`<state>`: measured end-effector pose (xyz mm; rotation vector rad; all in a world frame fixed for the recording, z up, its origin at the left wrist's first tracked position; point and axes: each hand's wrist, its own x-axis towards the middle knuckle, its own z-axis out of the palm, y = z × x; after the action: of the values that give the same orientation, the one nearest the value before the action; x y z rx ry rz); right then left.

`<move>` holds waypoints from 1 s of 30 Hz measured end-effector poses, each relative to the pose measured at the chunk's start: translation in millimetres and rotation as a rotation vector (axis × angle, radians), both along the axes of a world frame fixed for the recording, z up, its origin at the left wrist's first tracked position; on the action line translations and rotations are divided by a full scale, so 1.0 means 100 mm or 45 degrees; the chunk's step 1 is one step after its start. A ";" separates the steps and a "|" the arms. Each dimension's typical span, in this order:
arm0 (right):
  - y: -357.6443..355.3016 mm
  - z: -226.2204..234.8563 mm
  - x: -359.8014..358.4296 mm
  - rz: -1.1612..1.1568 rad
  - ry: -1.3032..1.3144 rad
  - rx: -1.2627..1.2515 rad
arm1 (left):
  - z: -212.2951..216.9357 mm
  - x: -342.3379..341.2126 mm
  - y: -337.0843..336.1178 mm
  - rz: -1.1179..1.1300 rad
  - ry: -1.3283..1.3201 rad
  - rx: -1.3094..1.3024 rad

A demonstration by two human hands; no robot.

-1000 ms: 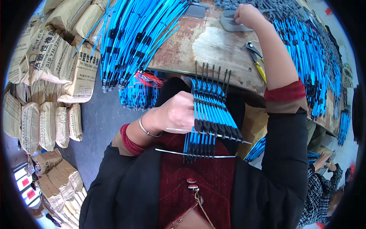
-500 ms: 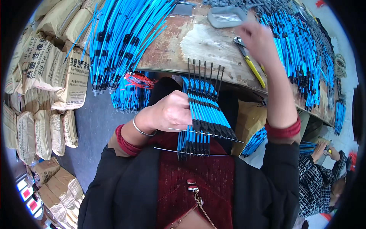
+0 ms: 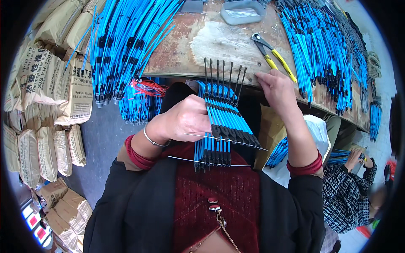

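Blue-sheathed rods with black tips, a flat row of them (image 3: 221,122), lie fanned across the left hand (image 3: 185,120), whose fingers are closed over the row near its middle, the thumb side pressing it down. Two thin wires (image 3: 211,159) run crosswise through the lower black ends, just below that grip and close to the body. Beyond the grip, the upper black tips stand apart like comb teeth, reaching the edge of the worn wooden bench (image 3: 211,40). The right hand (image 3: 276,86) sits just right of those tips, fingers pinched at the bench edge; whether it holds a rod I cannot tell. This looks like threading rods one by one onto the wires; the next move likely calls for lining a fresh rod up beside the row. Farther out lie yellow-handled pliers (image 3: 272,52) and heaps of blue rods (image 3: 320,46).
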<state>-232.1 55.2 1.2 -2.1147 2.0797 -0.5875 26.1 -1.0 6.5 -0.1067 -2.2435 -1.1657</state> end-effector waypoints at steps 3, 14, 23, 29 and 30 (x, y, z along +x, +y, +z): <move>-0.04 0.00 0.04 -0.008 0.010 0.004 | -0.12 0.00 -0.01 -0.037 0.071 -0.015; -0.21 -0.04 0.02 0.111 -0.024 -0.037 | -0.08 0.04 -0.03 -0.051 -0.008 0.042; -0.41 -0.03 -0.05 0.336 -0.083 -0.059 | -0.24 0.05 -0.02 -0.096 0.046 0.140; -0.49 -0.01 -0.08 0.402 -0.136 -0.004 | -0.26 0.05 -0.03 -0.105 0.044 0.187; -0.50 0.01 -0.07 0.408 -0.138 0.005 | -0.28 0.05 -0.02 -0.095 0.044 0.188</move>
<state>-239.3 5.3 1.8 -2.2903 1.6371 -0.6343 30.7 -3.4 -22.0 -0.1509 -2.1312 -1.3547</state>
